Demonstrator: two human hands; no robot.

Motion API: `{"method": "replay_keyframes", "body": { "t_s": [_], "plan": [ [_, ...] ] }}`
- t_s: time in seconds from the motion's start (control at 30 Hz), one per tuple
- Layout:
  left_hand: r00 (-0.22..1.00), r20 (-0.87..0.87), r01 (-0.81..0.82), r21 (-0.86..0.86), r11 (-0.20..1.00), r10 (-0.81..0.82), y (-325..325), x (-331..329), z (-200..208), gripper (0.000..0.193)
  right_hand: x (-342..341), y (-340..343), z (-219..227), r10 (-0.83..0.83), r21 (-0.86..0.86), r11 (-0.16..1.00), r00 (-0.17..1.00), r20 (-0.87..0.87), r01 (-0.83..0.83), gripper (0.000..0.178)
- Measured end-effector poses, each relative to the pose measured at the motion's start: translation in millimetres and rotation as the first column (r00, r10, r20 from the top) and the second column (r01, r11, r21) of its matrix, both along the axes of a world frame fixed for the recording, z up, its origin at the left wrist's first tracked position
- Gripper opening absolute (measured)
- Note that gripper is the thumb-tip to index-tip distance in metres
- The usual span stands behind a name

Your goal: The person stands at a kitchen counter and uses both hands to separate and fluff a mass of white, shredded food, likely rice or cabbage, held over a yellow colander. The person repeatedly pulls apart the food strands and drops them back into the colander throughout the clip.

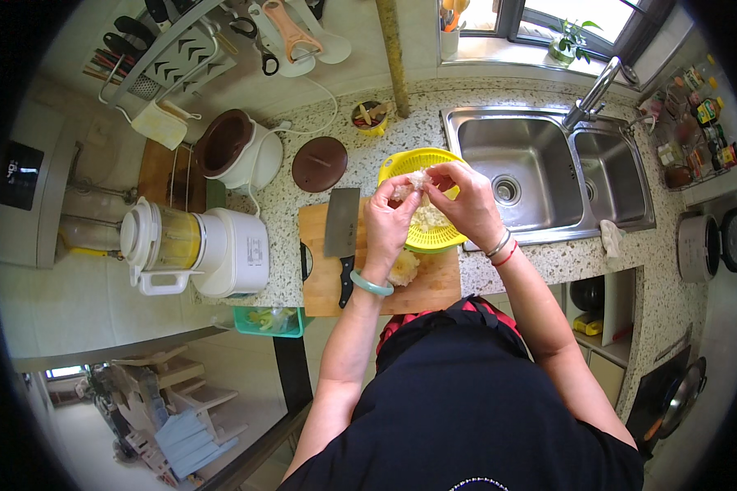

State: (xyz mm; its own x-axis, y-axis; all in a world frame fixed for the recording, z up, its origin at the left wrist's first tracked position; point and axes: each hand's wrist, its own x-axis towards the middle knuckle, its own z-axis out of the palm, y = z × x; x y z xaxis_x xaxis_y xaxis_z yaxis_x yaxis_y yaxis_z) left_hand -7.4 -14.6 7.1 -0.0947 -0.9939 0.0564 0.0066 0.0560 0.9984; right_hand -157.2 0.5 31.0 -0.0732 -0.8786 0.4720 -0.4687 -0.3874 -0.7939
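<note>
My left hand (389, 221) and my right hand (471, 203) meet above a yellow colander (438, 238). Between their fingertips they pinch a pale, frilly piece of white fungus (418, 178). More whitish pieces (431, 218) lie in the colander under my hands, partly hidden. A larger yellowish-white clump (404, 268) rests on the wooden cutting board (323, 296), beside my left wrist. To the left of that wrist lies a cleaver (341, 225) with a black handle, flat on the board.
A double steel sink (512, 147) is right of the colander. At the left stand a white blender (233, 250) and a white pot (258, 159), its brown lid (319, 164) nearby. A small yellow cup (369, 127) sits at the back. Below the counter edge is a green bin (269, 321).
</note>
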Motion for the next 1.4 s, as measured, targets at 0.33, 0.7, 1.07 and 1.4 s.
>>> {"method": "replay_keyframes", "body": {
  "t_s": [0.33, 0.7, 1.07, 1.4],
  "plan": [
    [0.988, 0.155, 0.024, -0.003, 1.000, -0.023, 0, 1, 7, 0.021, 3, -3, -5, -0.057, -0.051, 0.997, 0.996, -0.068, 0.054, 0.014],
    [0.997, -0.052, 0.062, 0.060, 0.996, -0.059, 0, 3, 0, 0.020, 0, 0, -3, -0.029, 0.087, 0.996, 0.993, 0.119, 0.019, 0.016],
    [0.995, 0.088, 0.044, 0.006, 0.999, -0.045, 2, 3, 7, 0.019, 0, -1, 4, 0.030, 0.025, 0.999, 0.999, -0.011, -0.029, 0.015],
    [0.992, 0.097, 0.071, 0.050, 0.996, -0.075, 6, 4, 11, 0.018, 4, -3, -6, -0.063, -0.055, 0.997, 0.994, -0.094, 0.058, 0.014]
  ]
}}
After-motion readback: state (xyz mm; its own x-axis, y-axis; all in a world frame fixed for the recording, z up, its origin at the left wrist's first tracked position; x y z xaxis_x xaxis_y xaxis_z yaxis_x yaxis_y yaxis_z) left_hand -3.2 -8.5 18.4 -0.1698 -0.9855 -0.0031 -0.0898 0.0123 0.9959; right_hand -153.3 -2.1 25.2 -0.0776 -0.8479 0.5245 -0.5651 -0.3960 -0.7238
